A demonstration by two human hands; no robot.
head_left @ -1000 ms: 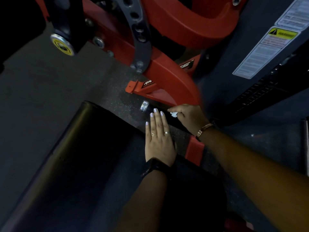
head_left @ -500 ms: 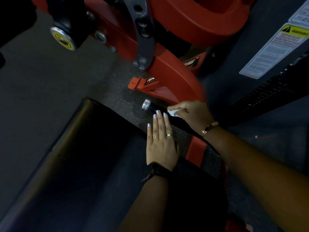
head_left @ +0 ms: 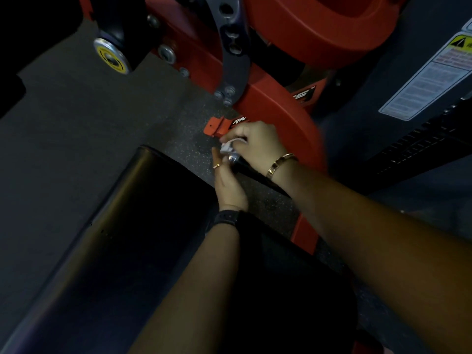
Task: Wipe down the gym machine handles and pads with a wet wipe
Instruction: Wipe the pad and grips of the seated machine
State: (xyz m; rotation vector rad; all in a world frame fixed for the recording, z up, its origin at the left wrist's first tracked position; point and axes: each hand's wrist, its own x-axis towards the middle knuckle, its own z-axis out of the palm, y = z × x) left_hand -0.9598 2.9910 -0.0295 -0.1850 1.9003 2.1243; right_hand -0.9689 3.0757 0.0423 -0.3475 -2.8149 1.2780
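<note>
Crumpled wipe [head_left: 228, 147] pinched in right hand [head_left: 258, 146] at handle [head_left: 249, 172] tip; left hand [head_left: 229, 185] alongside (grip unclear).

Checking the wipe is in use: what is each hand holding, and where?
The right hand pinches the crumpled wet wipe at the chrome end of the handle. The left hand lies beside it; whether it grips anything cannot be told.
</note>
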